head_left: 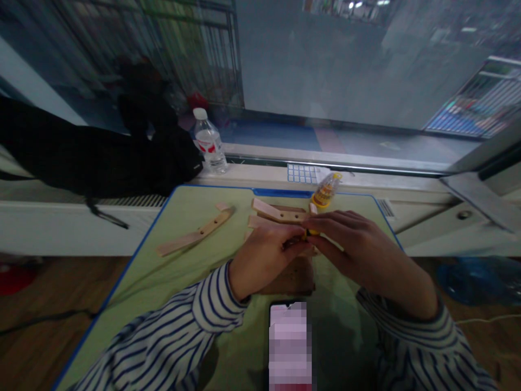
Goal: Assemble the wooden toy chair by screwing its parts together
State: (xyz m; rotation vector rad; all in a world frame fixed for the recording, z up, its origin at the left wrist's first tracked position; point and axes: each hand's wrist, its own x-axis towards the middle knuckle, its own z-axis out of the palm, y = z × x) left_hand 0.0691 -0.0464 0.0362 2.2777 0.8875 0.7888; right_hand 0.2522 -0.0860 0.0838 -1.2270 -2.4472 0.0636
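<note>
My left hand (pixel 266 254) and my right hand (pixel 353 244) meet over the middle of a green table (pixel 171 282). Both pinch a small yellow and black tool (pixel 310 233) between their fingertips. Under the hands lies a flat brown wooden piece (pixel 293 278). Just beyond the fingers lie two crossed pale wooden strips (pixel 277 213). A longer wooden strip with holes (pixel 195 234) lies to the left. Both sleeves are blue-and-white striped.
A phone (pixel 290 342) lies at the table's near edge. A yellow-capped container of small parts (pixel 326 190) lies at the far edge. On the sill behind stand a water bottle (pixel 209 142), a black bag (pixel 101 152) and a blue grid card (pixel 303 174).
</note>
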